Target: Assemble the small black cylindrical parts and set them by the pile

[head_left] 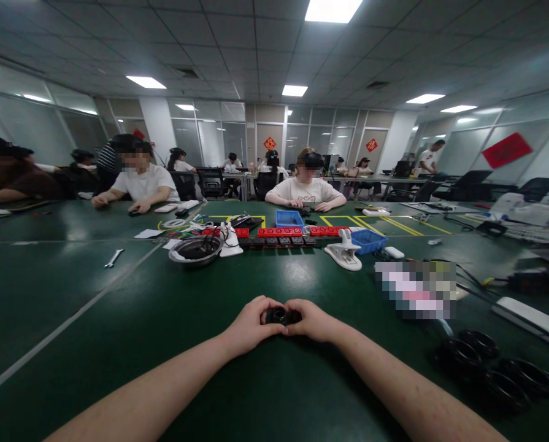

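A small black object with a round, glossy ring on its near face (278,315) is between my two hands, just over the green table; its exact kind is too dark to tell. My left hand (250,326) is curled around its left side, thumb along the near edge. On the other side my right hand (314,320) closes on it too, fingers and thumb bent inward. Both thumb tips meet in front of the object, and the fingers hide much of it. Several glossy black rings (504,388) lie on the table by my right forearm.
Across the green table (186,344) run red power strips (281,232), with blue bins (368,241), a metal bowl (195,250) and a white clip stand (345,253). A wrench (114,258) lies left. A white bar (529,320) lies right. Other people sit opposite.
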Action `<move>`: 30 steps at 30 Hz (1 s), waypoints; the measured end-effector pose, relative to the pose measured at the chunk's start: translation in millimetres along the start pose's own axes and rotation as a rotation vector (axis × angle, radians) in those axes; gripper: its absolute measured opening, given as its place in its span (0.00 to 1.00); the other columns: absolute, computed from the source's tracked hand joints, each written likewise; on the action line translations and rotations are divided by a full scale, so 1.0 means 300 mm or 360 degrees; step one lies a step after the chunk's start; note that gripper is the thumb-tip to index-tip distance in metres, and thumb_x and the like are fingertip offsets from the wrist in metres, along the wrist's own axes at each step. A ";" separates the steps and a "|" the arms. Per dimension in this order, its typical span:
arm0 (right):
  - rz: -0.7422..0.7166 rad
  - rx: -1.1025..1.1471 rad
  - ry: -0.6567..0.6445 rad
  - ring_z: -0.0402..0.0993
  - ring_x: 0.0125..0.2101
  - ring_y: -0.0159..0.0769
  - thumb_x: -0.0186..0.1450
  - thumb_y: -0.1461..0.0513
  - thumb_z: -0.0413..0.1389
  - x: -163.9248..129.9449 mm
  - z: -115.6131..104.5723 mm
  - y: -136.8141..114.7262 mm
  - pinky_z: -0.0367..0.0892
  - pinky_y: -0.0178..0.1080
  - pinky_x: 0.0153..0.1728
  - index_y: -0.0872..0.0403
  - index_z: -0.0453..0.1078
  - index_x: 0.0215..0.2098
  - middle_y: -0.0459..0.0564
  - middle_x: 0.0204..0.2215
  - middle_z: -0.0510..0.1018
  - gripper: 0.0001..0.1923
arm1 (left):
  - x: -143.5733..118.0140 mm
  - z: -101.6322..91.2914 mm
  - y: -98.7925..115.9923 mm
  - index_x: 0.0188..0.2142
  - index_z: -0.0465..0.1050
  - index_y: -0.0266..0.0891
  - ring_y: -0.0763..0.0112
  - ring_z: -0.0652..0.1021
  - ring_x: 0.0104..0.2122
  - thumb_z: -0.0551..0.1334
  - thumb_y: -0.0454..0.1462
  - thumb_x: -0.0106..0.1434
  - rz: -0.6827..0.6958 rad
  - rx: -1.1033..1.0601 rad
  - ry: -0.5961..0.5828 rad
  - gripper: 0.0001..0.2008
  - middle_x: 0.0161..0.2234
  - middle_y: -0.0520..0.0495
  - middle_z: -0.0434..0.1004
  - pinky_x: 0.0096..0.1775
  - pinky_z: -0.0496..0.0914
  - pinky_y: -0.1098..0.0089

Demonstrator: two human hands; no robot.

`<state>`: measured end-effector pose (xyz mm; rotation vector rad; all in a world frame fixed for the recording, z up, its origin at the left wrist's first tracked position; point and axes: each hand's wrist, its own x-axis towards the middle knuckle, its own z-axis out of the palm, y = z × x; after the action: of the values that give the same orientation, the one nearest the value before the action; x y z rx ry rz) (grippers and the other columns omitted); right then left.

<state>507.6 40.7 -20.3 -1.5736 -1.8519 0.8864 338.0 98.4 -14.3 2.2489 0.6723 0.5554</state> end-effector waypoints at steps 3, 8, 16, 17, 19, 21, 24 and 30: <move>0.0064 -0.0162 0.0148 0.60 0.23 0.27 0.44 0.60 0.61 0.009 0.022 0.008 0.54 0.29 0.22 0.57 0.62 0.26 0.41 0.21 0.65 0.14 | -0.002 0.017 0.005 0.36 0.68 0.40 0.75 0.63 0.24 0.63 0.40 0.46 -0.0066 0.0024 0.0102 0.15 0.27 0.53 0.61 0.26 0.58 0.75; 0.0114 -0.0786 0.0472 0.63 0.24 0.32 0.49 0.56 0.56 0.019 0.075 -0.023 0.53 0.33 0.23 0.56 0.62 0.25 0.47 0.23 0.69 0.12 | 0.002 0.043 -0.006 0.35 0.67 0.38 0.73 0.64 0.25 0.62 0.39 0.48 -0.0135 0.0046 0.0321 0.15 0.29 0.51 0.62 0.26 0.60 0.74; -0.0024 -0.0913 0.0457 0.64 0.29 0.37 0.51 0.49 0.53 -0.012 0.066 -0.052 0.56 0.36 0.27 0.56 0.64 0.31 0.51 0.29 0.69 0.20 | 0.006 0.020 -0.018 0.36 0.67 0.38 0.74 0.63 0.24 0.61 0.40 0.50 -0.0044 0.0048 0.0170 0.13 0.26 0.53 0.60 0.26 0.59 0.74; -0.0094 -0.0855 0.0409 0.64 0.30 0.36 0.50 0.49 0.54 -0.017 0.056 -0.047 0.56 0.35 0.28 0.56 0.64 0.32 0.51 0.30 0.69 0.20 | 0.006 0.013 -0.019 0.36 0.67 0.38 0.75 0.63 0.24 0.61 0.40 0.50 -0.0018 0.0035 0.0116 0.13 0.26 0.53 0.60 0.26 0.59 0.74; -0.0196 -0.0755 0.0297 0.63 0.30 0.34 0.49 0.50 0.56 -0.022 0.038 -0.036 0.56 0.34 0.29 0.56 0.65 0.33 0.49 0.29 0.68 0.20 | 0.005 0.003 -0.022 0.37 0.67 0.38 0.75 0.63 0.25 0.61 0.40 0.50 0.0027 0.0002 0.0035 0.14 0.28 0.53 0.61 0.27 0.59 0.75; -0.0221 -0.0685 0.0208 0.63 0.29 0.33 0.49 0.52 0.57 -0.022 0.023 -0.026 0.56 0.33 0.28 0.56 0.66 0.31 0.47 0.27 0.68 0.17 | 0.005 -0.002 -0.025 0.38 0.67 0.39 0.75 0.64 0.25 0.61 0.39 0.50 0.0043 -0.0024 -0.0019 0.15 0.29 0.52 0.62 0.28 0.59 0.75; -0.0234 -0.0590 0.0140 0.62 0.28 0.32 0.50 0.55 0.58 -0.015 0.009 -0.017 0.55 0.32 0.28 0.56 0.67 0.30 0.45 0.26 0.68 0.14 | 0.006 -0.005 -0.026 0.39 0.67 0.39 0.76 0.64 0.25 0.61 0.39 0.50 0.0034 -0.0052 -0.0058 0.15 0.29 0.52 0.62 0.27 0.59 0.75; -0.0240 -0.0389 0.0055 0.62 0.27 0.30 0.51 0.58 0.57 -0.008 -0.004 -0.007 0.56 0.32 0.28 0.57 0.67 0.28 0.44 0.25 0.68 0.10 | 0.005 -0.010 -0.025 0.40 0.67 0.41 0.76 0.63 0.25 0.61 0.39 0.51 0.0045 -0.0080 -0.0089 0.15 0.31 0.52 0.63 0.27 0.59 0.75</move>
<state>507.5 38.5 -17.9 -1.5530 -2.0860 0.5801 335.1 105.4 -17.5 2.2219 0.5927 0.5154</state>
